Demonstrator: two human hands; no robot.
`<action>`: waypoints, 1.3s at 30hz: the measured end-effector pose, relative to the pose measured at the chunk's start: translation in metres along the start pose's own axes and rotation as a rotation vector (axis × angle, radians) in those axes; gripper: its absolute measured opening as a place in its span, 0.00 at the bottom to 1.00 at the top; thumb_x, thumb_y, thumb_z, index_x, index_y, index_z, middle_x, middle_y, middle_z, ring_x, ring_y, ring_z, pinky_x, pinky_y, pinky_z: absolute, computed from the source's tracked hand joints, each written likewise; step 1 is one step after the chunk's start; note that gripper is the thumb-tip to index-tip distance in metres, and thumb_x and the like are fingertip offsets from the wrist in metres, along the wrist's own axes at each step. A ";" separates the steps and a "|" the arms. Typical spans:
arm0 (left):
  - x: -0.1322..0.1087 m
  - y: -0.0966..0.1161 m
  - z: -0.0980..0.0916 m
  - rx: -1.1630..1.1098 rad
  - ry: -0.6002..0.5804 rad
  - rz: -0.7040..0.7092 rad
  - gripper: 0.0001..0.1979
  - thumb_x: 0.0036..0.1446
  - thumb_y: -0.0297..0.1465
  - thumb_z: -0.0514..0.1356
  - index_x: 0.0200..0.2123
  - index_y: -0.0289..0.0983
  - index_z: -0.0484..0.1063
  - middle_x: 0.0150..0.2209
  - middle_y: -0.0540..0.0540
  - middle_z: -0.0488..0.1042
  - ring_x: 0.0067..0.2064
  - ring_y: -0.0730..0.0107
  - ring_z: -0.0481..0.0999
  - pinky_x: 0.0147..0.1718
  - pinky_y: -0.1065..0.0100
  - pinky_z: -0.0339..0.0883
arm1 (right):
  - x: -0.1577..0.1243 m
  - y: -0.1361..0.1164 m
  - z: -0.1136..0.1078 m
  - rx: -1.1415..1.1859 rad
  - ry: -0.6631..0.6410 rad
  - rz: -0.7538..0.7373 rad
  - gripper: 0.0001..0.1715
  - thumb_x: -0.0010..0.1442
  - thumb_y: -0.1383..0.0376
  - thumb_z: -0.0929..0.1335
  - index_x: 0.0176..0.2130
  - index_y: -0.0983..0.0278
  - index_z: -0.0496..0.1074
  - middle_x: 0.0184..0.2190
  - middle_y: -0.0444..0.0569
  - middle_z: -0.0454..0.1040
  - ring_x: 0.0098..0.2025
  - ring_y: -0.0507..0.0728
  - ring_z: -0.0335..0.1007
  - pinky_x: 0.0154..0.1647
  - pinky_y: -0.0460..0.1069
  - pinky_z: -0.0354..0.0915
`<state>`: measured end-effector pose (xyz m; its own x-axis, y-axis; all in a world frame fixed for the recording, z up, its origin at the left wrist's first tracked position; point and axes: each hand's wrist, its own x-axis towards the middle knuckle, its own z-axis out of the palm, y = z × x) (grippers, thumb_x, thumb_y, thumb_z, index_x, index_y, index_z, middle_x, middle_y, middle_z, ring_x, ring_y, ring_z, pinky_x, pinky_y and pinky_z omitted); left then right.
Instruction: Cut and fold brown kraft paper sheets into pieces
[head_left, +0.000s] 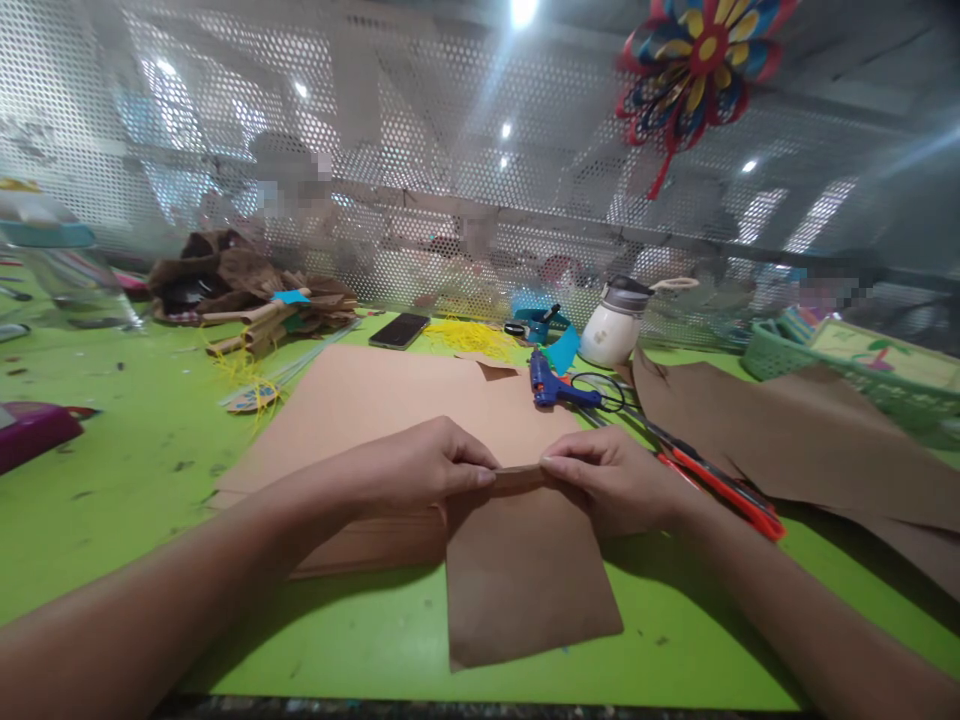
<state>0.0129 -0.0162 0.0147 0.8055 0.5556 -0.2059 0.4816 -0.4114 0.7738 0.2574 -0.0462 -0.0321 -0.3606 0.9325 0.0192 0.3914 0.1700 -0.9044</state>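
On the green worktop (112, 530), a small sheet of brown kraft paper (532, 585) reached from over the near edge of a light-brown paper stack (390, 400) toward the middle of the worktop's front edge. Whether its lower end touched the surface could not be told. The left hand (427, 465) pinched the left part of the sheet's narrow top strip (519, 478) between thumb and fingers; the right hand (611, 475) pinched its right part in the same way. The step in hand looked like turning over and creasing that strip. The next move seemed to call for level, even pressure along the fold, so that it stayed straight. Beyond the right hand, toward the worktop's back edge, a blue glue gun (544, 385) lay by the stack's far right corner.
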 end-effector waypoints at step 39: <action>-0.007 0.010 -0.005 0.384 0.234 -0.015 0.10 0.56 0.33 0.56 0.26 0.36 0.73 0.21 0.51 0.71 0.24 0.73 0.66 0.22 0.73 0.53 | -0.005 -0.017 0.006 -0.205 -0.027 -0.085 0.19 0.62 0.54 0.65 0.30 0.67 0.73 0.23 0.43 0.66 0.24 0.49 0.59 0.23 0.44 0.54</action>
<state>0.0103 -0.0209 0.0264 0.7190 0.6938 -0.0401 0.6215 -0.6160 0.4841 0.2476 -0.0560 -0.0196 -0.4216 0.9034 0.0779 0.5215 0.3119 -0.7942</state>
